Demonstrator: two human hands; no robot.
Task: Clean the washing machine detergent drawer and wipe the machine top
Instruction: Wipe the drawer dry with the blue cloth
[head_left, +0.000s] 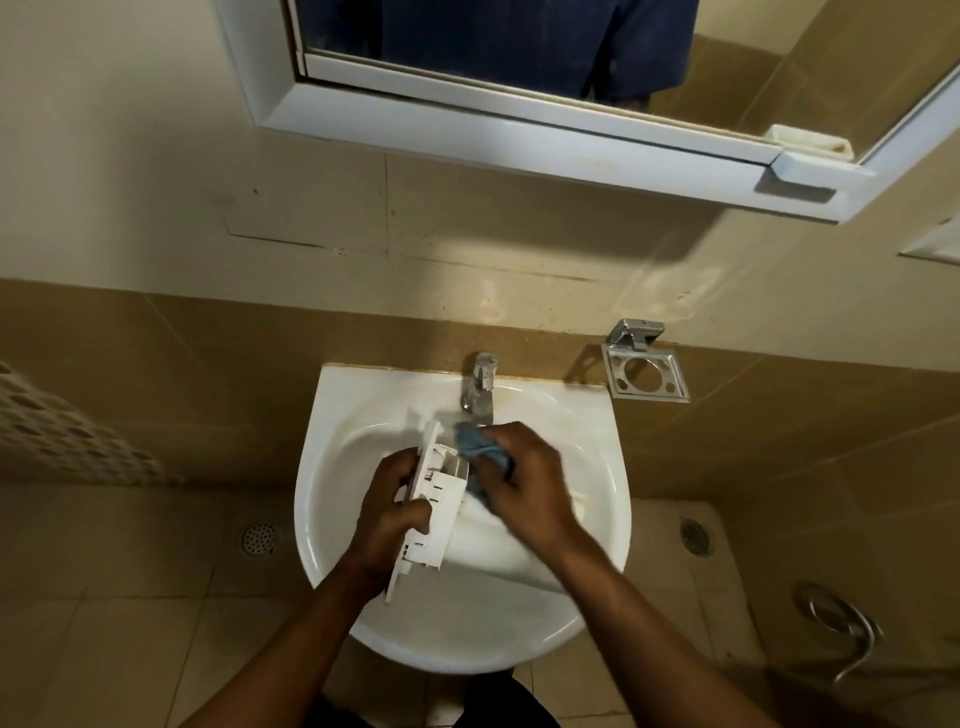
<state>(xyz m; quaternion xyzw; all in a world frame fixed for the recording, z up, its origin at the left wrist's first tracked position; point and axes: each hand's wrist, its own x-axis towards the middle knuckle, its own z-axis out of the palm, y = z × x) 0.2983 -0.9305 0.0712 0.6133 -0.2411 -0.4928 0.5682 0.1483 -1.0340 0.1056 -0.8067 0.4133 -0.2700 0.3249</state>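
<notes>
Beige-tiled bathroom walls and a pale tiled floor (130, 623) surround the scene, with a white-framed wall mirror (467, 124) hanging above. Below it, a white ceramic washbasin (597, 431) is fixed to the wall. Part of a white perforated plastic basket (57, 431) shows at the left edge.

Over the bowl of the basin, the white plastic detergent drawer (434, 499) is held on edge, tilted, its long side running from near the tap down towards the person. The left hand (387, 514) grips the drawer from the left, fingers curled round its side. The right hand (524, 483) is bunched round a crumpled blue cloth (480, 449) and presses it against the drawer's upper end; this hand is slightly blurred.

A chrome tap (480, 387) stands at the back of the basin, just above the cloth. A chrome wall-mounted soap holder (647, 371) sits to its right. Two round metal floor drains (258, 538) lie either side of the basin.
</notes>
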